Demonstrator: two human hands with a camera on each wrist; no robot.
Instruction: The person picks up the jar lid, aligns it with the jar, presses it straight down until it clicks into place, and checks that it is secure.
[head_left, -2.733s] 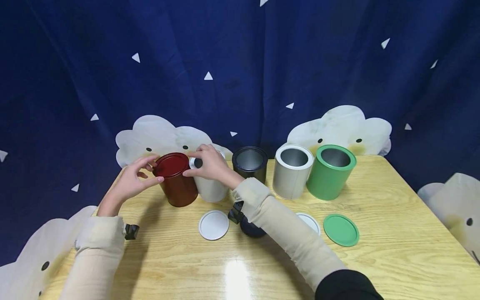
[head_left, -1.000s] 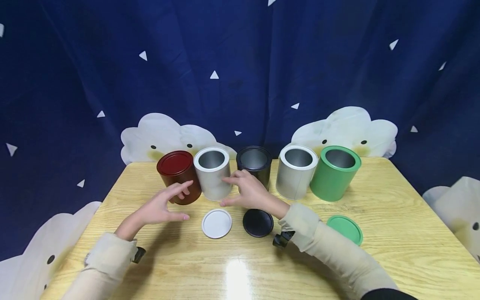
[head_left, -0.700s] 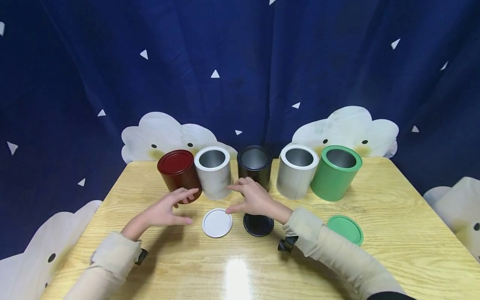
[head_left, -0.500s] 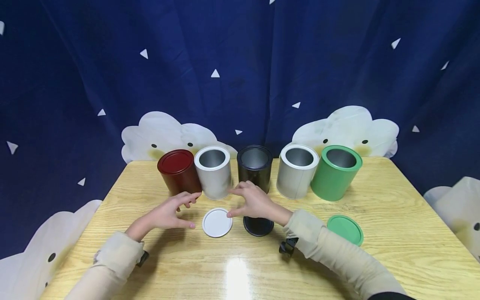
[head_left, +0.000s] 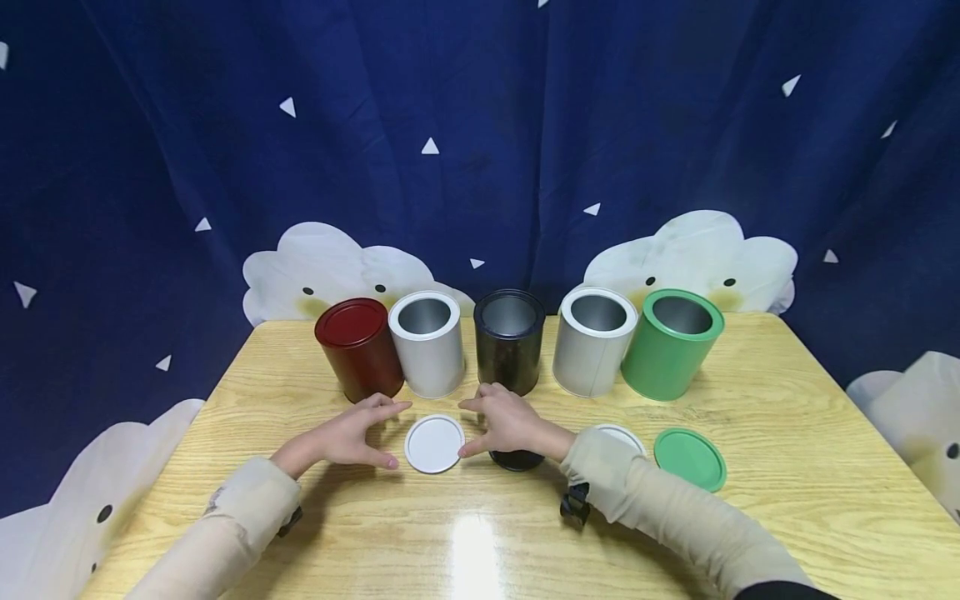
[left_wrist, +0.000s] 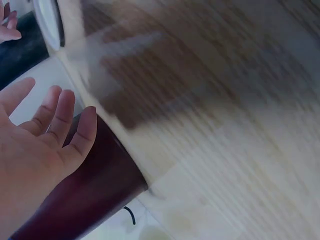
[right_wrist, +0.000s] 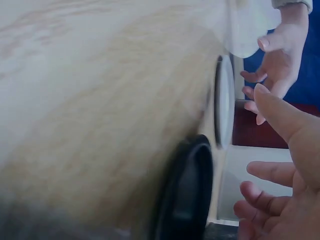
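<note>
In the head view a small white lid (head_left: 434,444) lies flat on the table between my two hands. My left hand (head_left: 352,433) is at the lid's left, fingers spread and thumb apart, holding nothing. From the right, my right hand (head_left: 512,423) reaches in with its thumb tip right at the lid's edge; it partly covers a black lid (head_left: 517,460). Behind the left hand stands a dark red paint can (head_left: 360,354) with its red lid on. The right wrist view shows the white lid (right_wrist: 226,100) beyond the black lid (right_wrist: 185,200), both hands relaxed around it.
Right of the red can stand a white can (head_left: 429,358), a black can (head_left: 510,354), another white can (head_left: 588,358) and a green can (head_left: 667,358), all uncovered. A second white lid (head_left: 622,435), partly under my right sleeve, and a green lid (head_left: 690,458) lie in front.
Both hands have left the rim of the red can and come down toward the near white lid, one on each side. Over the last half second they sink lower and closer to it.
</note>
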